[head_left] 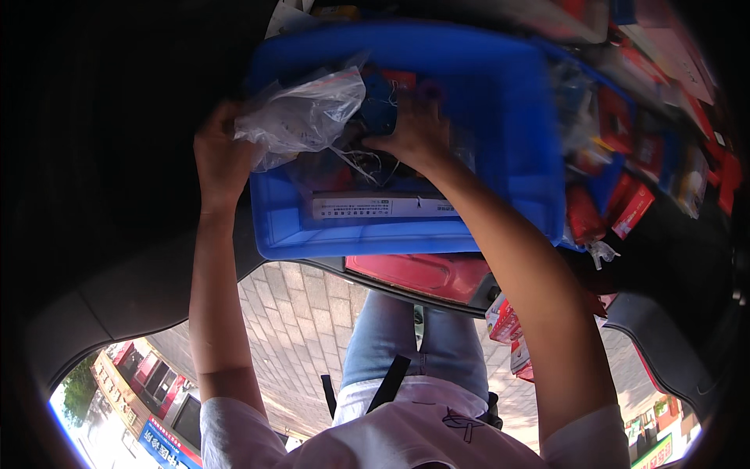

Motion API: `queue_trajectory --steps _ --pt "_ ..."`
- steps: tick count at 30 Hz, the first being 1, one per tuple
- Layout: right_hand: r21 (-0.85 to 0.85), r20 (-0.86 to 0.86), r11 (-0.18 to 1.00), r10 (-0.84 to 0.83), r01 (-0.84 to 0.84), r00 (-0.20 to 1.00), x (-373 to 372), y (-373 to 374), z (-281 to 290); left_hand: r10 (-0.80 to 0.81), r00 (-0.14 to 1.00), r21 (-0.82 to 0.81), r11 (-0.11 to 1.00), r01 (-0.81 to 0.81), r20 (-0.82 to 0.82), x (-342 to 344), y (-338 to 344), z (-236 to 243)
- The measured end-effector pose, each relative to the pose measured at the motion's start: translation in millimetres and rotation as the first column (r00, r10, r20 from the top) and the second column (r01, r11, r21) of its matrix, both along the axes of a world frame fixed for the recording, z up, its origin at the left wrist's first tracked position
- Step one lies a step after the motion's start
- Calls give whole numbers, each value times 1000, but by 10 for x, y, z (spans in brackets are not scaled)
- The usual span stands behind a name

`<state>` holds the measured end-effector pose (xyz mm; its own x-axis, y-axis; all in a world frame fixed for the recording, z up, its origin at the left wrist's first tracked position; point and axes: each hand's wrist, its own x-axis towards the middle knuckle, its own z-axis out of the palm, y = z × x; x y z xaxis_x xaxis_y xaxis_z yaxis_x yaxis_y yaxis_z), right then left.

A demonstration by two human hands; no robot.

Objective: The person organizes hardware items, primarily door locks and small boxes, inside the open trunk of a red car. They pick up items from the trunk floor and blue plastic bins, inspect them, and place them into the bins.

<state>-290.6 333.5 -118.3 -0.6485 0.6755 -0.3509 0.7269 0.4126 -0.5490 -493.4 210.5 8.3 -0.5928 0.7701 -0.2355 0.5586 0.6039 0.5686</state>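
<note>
My left hand grips a crinkled clear zip bag at the left side of a blue plastic bin. My right hand is down inside the bin, slightly blurred, with fingers apart among jumbled items; whether it touches one is unclear. Near it are a blue item with thin pale strands, a small red item and darker things I cannot make out. A long white box lies along the bin's near side.
The bin sits in a dark vehicle trunk above a red bumper area. Several red packages and another blue container crowd the right. Paving shows below, beside my legs.
</note>
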Motion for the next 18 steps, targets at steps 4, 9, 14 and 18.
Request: queue_trajectory --steps 4,9,14,18 --pt "3 76 998 -62 62 995 -158 -158 16 410 738 368 674 -641 536 28 -492 121" --pt "-918 -118 375 -562 125 819 334 357 301 139 400 278 517 -810 906 -92 -962 449" --pt "-934 -86 304 -700 187 709 1116 605 958 239 367 234 448 -863 899 -117 -1039 457" --pt "-817 -177 506 -676 276 715 1753 668 1231 233 345 215 447 -868 909 -1 -958 554"
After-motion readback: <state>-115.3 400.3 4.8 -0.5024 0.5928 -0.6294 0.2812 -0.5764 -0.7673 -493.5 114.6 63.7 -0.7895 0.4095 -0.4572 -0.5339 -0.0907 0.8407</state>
